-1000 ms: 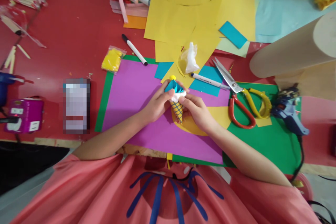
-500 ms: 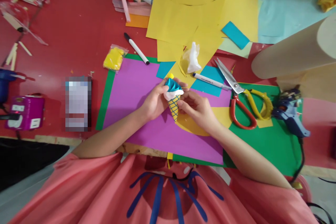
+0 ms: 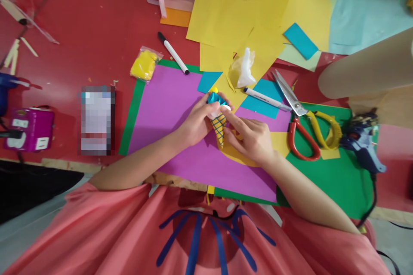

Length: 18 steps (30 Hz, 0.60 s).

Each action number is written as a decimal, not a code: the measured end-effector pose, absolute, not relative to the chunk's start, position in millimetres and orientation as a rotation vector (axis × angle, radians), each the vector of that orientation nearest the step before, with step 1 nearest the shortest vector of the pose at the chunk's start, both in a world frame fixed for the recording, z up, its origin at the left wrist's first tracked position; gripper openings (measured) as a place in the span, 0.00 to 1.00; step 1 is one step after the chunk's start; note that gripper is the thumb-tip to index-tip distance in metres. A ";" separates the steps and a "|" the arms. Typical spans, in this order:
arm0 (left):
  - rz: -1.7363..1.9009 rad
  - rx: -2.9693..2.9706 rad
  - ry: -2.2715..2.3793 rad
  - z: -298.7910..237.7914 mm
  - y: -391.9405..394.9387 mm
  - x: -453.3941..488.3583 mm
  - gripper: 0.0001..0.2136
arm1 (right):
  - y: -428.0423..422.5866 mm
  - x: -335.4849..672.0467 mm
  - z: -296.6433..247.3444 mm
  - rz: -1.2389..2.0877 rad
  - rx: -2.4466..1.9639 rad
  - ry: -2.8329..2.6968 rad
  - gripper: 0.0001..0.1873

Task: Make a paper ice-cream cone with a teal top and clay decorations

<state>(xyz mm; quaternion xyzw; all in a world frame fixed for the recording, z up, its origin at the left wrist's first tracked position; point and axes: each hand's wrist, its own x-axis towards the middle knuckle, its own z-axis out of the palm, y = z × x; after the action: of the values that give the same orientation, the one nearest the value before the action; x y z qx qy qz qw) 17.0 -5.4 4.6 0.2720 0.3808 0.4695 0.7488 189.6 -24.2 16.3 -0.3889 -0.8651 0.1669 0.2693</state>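
Observation:
My left hand (image 3: 196, 123) is closed around a model ice cream cone (image 3: 219, 132). The cone is yellow with a dark criss-cross pattern, topped by a white band, blue swirls and a small yellow ball. My left thumb lies over the blue and white part. With its index finger stretched out, my right hand (image 3: 253, 139) touches the white band from the right. Its thumb is apart from that finger, close to the cone's side, and the other fingers are curled. Beneath both hands lies a purple sheet (image 3: 171, 154). Yellow clay in a bag (image 3: 144, 64) rests at its upper left corner.
On the right are scissors (image 3: 294, 107), a blue glue gun (image 3: 364, 142) and a large pale roll (image 3: 371, 68). A capped pen (image 3: 266, 99), a bag of white clay (image 3: 245, 71) and a black-capped marker (image 3: 174, 53) lie beyond my hands. A phone (image 3: 97, 120) lies left.
My right hand has shifted from pinching the cone's side to laying its index finger on the white band. My left thumb has moved further over the topping. The view has shifted slightly.

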 end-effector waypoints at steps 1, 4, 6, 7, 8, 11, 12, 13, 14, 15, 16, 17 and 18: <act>1.029 0.599 0.813 5.9 -5.3 17.0 0.14 | -23.8 189.4 15.8 0.421 -1.056 -2.330 0.22; 1.032 0.599 0.809 10.2 -4.7 17.9 0.13 | -23.0 188.6 15.1 0.334 -1.061 -2.303 0.21; 1.038 0.573 0.827 12.4 -4.1 19.1 0.11 | -23.1 187.5 15.4 0.305 -1.051 -2.287 0.22; 1.041 0.558 0.833 13.1 -3.8 19.8 0.10 | -23.3 186.9 15.8 0.303 -1.051 -2.287 0.22; 1.043 0.548 0.839 13.4 -3.6 20.3 0.09 | -23.7 186.3 16.3 0.306 -1.056 -2.292 0.23; 1.046 0.550 0.859 12.9 -3.5 21.1 0.07 | -24.9 184.9 17.8 0.316 -1.067 -2.311 0.23; 1.048 0.555 0.864 12.5 -3.6 21.1 0.07 | -25.3 184.8 18.1 0.313 -1.062 -2.314 0.23; 1.050 0.557 0.868 11.9 -3.6 20.9 0.07 | -25.6 184.7 18.2 0.311 -1.055 -2.315 0.23; 1.055 0.559 0.869 11.3 -3.7 20.6 0.07 | -25.9 184.7 18.3 0.309 -1.049 -2.318 0.23; 1.060 0.558 0.867 10.6 -3.8 20.3 0.07 | -26.1 184.8 18.2 0.306 -1.045 -2.324 0.23; 1.067 0.557 0.862 9.8 -3.8 20.0 0.07 | -26.2 184.9 18.1 0.303 -1.046 -2.333 0.23; 1.074 0.559 0.855 9.1 -3.8 19.6 0.07 | -26.4 185.0 18.0 0.302 -1.051 -2.344 0.23; 1.077 0.563 0.849 8.4 -3.7 19.3 0.08 | -26.5 185.1 17.9 0.299 -1.060 -2.355 0.23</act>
<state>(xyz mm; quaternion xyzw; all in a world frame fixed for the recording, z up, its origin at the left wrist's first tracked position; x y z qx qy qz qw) 19.3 -3.7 8.4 0.2562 0.3866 0.4907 0.7376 185.1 -26.5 17.9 -0.3928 -0.8728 0.1109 0.2676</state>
